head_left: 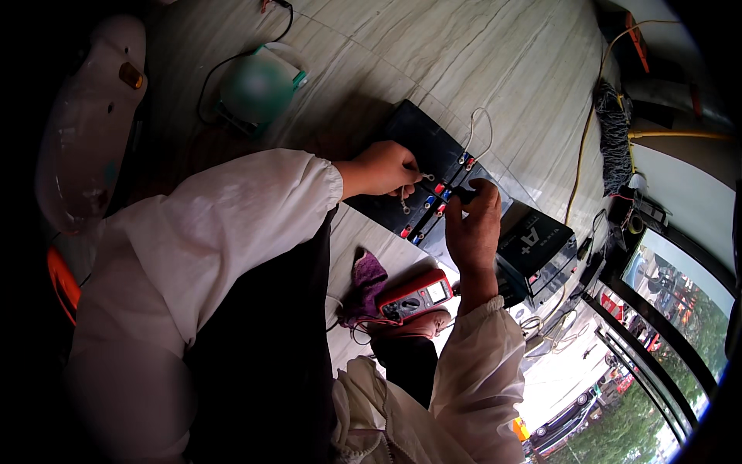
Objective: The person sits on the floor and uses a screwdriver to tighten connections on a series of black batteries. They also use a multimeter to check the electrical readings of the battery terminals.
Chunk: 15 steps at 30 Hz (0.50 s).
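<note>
Black batteries (421, 127) stand side by side on the floor, with red and blue terminals along their facing edges. My left hand (384, 168) is closed in a pinch over them, holding a short cable with ring ends (406, 206). One ring end points toward the terminals. My right hand (475, 228) comes from the near right, its thumb and fingers curled together beside the terminals. Something small and dark lies at its fingertips, too dim to name. A white looped cable (490, 131) rises from terminals at the far side.
A red multimeter (417, 297) lies near my foot, beside a purple cloth (368, 280). Another black battery (535, 246) stands to the right. A green device (257, 89) with a black cord is at the far left. Coiled cables (553, 332) lie near the doorway.
</note>
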Available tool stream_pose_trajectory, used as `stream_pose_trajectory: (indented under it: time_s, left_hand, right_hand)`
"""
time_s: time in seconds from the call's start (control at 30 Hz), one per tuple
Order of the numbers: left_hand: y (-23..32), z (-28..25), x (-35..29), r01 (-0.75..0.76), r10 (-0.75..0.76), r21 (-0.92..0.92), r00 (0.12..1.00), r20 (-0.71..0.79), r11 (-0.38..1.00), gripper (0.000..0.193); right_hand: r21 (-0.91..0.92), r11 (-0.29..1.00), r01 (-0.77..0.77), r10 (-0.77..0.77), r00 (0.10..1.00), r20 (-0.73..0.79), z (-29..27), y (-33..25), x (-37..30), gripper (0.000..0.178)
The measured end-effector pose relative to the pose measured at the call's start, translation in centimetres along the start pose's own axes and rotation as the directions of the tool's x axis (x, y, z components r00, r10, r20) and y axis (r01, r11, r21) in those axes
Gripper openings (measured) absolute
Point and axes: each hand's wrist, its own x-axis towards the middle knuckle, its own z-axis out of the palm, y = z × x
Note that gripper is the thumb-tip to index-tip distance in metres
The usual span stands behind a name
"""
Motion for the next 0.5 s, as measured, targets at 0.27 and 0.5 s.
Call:
stream_pose_trajectory:
  time_s: [0.27, 0.5]
  left_hand:
    - [-0.2, 0.0, 0.0, 0.004, -0.004, -0.007, 1.0, -0.004, 1.0, 0.023]
    - [-0.3, -0.1, -0.3, 0.0, -0.001, -0.027, 1.0, -0.008, 1.0, 0.023]
  right_hand:
    - [0.022, 0.988, -0.15, 0.141, 0.962, 0.233, -0.4, 0.0, 0.4, 0.028]
    - [0.028, 0.841, -0.54, 0.49, 0.783, 0.382, -1.4, -1.8, 0.9, 0.03]
